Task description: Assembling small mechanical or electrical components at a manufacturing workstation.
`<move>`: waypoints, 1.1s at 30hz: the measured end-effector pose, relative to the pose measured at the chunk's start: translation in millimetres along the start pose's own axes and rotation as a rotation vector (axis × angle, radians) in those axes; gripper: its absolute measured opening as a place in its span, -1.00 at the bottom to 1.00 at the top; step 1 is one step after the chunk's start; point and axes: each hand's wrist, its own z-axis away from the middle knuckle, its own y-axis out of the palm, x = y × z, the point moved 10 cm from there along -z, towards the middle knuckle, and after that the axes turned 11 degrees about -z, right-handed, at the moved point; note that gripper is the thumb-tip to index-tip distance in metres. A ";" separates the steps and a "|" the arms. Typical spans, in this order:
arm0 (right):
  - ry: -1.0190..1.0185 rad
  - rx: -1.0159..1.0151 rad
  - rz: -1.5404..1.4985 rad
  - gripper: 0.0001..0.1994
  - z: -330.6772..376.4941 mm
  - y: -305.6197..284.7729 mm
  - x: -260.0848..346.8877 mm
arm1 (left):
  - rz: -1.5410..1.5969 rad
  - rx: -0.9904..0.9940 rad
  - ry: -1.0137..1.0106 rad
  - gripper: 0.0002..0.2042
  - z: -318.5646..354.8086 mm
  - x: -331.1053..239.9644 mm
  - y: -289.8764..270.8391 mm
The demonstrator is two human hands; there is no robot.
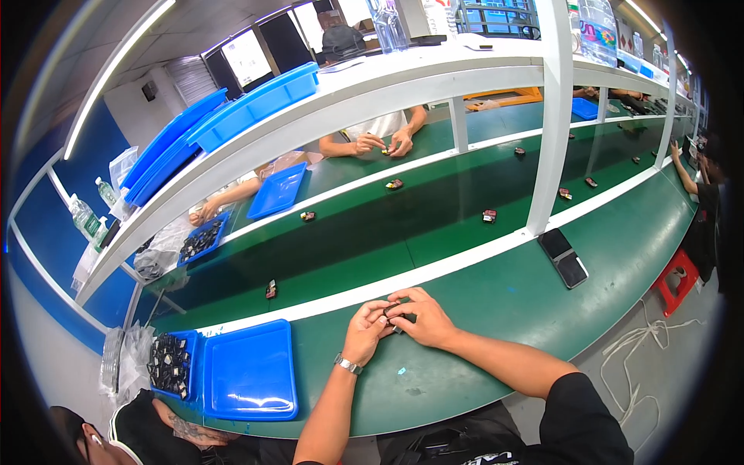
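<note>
Holding: in the head view, our left hand [363,333] and our right hand [426,318] are nearly closed, their bent fingers gripping together one small black piece [390,311].
Piece: it is between our fingertips, above the smooth green table [496,318]; because our fingers cover most of it, we cannot tell its shape.
Wrist: we wear a silver metal-link watch [348,363] on the left.
Trays: to our left, a shallow blue plastic tray [248,372] lies just beside many small black parts [168,364].
</note>
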 end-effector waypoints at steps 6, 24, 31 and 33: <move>-0.028 0.047 0.015 -0.83 1.5 0.2 9.9 | 0.050 0.022 0.014 -0.77 1.2 0.8 -0.6; -0.251 -0.063 0.121 -0.81 2.2 -9.6 45.5 | 0.257 0.077 0.105 -0.76 -0.9 -1.5 2.1; -0.106 -0.025 -0.003 -0.81 0.0 -9.2 28.0 | 0.223 0.067 0.082 -0.75 -1.8 -0.8 4.6; -0.089 -0.015 -0.012 -0.81 -0.4 -6.5 23.6 | 0.219 0.059 0.082 -0.75 -1.5 -0.6 4.1</move>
